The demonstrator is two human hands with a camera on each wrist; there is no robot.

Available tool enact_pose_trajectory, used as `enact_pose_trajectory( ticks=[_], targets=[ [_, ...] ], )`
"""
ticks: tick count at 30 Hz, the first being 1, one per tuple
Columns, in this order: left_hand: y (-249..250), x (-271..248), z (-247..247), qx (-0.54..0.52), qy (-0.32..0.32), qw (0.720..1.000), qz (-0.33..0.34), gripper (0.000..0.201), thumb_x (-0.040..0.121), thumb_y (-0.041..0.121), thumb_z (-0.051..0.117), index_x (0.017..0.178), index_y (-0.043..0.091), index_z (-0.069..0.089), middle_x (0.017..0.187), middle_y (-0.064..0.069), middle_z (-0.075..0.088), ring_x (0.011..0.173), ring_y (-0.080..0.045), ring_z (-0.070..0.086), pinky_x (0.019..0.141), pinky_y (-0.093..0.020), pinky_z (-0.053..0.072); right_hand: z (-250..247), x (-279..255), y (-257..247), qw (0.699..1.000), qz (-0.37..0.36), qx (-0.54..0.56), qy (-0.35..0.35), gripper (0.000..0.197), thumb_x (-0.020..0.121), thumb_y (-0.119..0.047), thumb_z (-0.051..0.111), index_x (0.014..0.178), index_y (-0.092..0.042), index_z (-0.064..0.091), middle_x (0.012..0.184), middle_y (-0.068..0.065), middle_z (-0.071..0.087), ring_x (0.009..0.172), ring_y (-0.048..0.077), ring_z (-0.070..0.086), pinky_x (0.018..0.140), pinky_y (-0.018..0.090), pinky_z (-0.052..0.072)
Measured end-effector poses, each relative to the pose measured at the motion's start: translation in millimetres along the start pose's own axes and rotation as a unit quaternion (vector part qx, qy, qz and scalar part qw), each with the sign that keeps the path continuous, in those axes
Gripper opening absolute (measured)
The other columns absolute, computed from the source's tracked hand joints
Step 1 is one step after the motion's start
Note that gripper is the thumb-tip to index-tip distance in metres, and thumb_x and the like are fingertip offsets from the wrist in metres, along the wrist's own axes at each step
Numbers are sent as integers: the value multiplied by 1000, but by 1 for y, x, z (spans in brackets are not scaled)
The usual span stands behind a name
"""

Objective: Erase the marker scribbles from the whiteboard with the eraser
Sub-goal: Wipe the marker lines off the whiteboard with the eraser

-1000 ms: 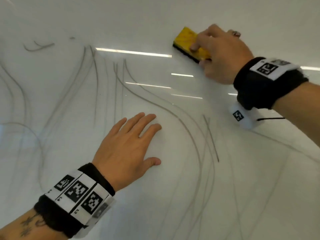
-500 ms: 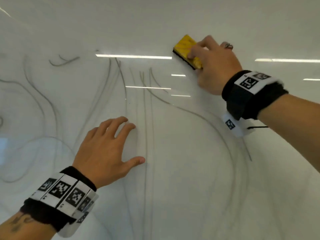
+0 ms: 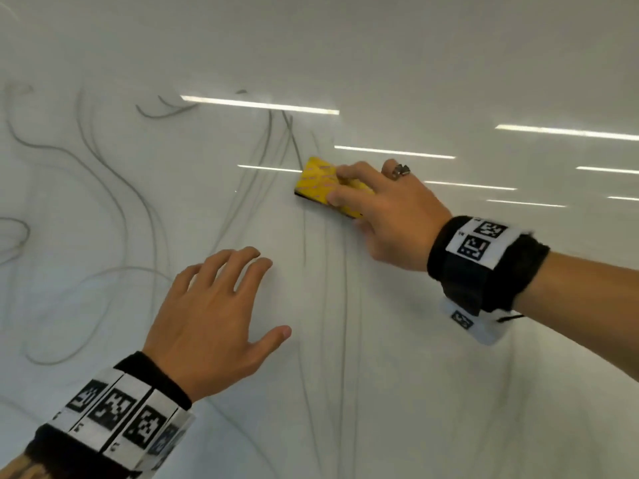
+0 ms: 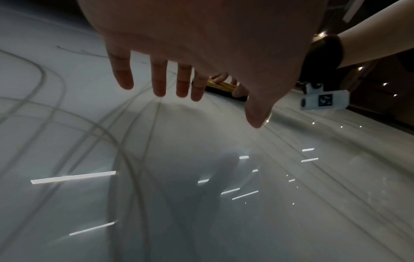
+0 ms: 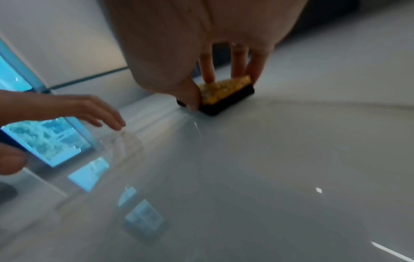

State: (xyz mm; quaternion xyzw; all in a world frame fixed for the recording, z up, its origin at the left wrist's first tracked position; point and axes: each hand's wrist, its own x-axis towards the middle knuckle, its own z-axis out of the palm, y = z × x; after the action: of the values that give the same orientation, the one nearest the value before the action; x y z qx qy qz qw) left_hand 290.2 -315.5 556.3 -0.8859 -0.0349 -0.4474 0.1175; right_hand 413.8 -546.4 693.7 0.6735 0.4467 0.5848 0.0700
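Note:
A glossy whiteboard [image 3: 415, 392] fills the head view, crossed by grey marker scribbles [image 3: 114, 188] that curve over its left and middle. My right hand [image 3: 387, 212] grips a yellow eraser [image 3: 320, 183] with a black felt base and presses it flat on the board, over lines at the upper middle. The right wrist view shows the eraser [image 5: 226, 92] pinched between thumb and fingers. My left hand [image 3: 214, 316] lies below and left of the eraser, fingers spread and straight on the board. Its fingers [image 4: 159, 79] show in the left wrist view, the eraser [image 4: 220, 86] just beyond them.
Ceiling-light reflections [image 3: 259, 104] streak the upper board. Fainter lines [image 3: 342, 305] run down under the eraser toward the near edge. The right wrist view shows a board edge [image 5: 85, 79] and bright blue window reflections [image 5: 49, 140] at the left.
My right hand has slid the eraser down and left across the board, from the upper right onto the bundle of lines. My left hand stays flat on the board; the view has shifted.

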Motion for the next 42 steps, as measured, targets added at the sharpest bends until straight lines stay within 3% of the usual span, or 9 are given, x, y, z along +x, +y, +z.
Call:
enact_pose_trajectory(
  ticks=[2,6,12,17,23,30,34,38,42],
  targets=[
    [-5,-2,7,13,-12,1000,11,91,80,83,35,150,24,38,155,2,36,142,-24,35,109,-48,37,-11,7,13,999,-33,-15,-24,54,77,-6,67,126,-26,57,141,8,52,83,43,53,78,48,50],
    [-11,-6,14,23,-17,999,27,95,81,82,36,154,21,34,159,-1,34,145,-26,33,111,-52,36,-37,48,53,981,189,-16,47,46,85,-13,60,126,-30,54,141,3,44,102,48,50,86,48,49],
    [-13,-7,19,11,-6,999,31,95,81,81,37,154,20,36,158,-2,35,145,-26,33,111,-54,35,-5,28,-18,995,-75,-30,-51,53,76,-9,68,124,-28,58,141,9,52,86,40,56,86,44,50],
    [-17,-9,24,6,-6,999,37,97,81,81,36,156,21,30,162,-1,29,148,-26,28,114,-55,31,-29,79,28,970,229,-7,78,44,87,-17,62,128,-28,55,140,8,43,106,48,52,89,41,43],
    [-17,-13,26,-6,7,999,35,96,79,78,44,155,21,33,158,-3,35,147,-27,29,113,-57,31,11,48,-68,993,-112,2,-34,53,76,-9,74,125,-26,63,139,11,56,81,42,57,79,41,48],
    [-39,-33,27,-31,40,999,1,82,79,78,47,144,28,47,149,-1,44,137,-29,40,110,-56,33,-27,130,9,960,258,-5,106,44,89,-16,62,131,-24,56,141,8,42,112,46,50,92,40,42],
    [-65,-35,25,-15,40,998,-41,83,79,77,47,142,24,49,146,-4,45,134,-31,41,106,-55,35,21,105,-94,995,82,29,52,66,81,-11,63,144,-26,50,142,15,46,100,38,46,95,39,33],
    [-74,-43,23,-11,42,998,-50,79,78,76,49,135,22,54,142,-3,47,129,-32,43,103,-52,37,41,80,-121,995,-89,46,20,63,73,-8,73,131,-26,55,134,15,55,77,41,54,76,49,53],
    [-85,-57,22,-14,54,997,-44,75,78,76,50,132,24,55,139,-1,50,128,-30,45,103,-51,37,-7,139,-32,993,53,-27,101,59,85,-9,65,136,-33,47,136,19,52,103,48,58,99,51,43]
  ],
)
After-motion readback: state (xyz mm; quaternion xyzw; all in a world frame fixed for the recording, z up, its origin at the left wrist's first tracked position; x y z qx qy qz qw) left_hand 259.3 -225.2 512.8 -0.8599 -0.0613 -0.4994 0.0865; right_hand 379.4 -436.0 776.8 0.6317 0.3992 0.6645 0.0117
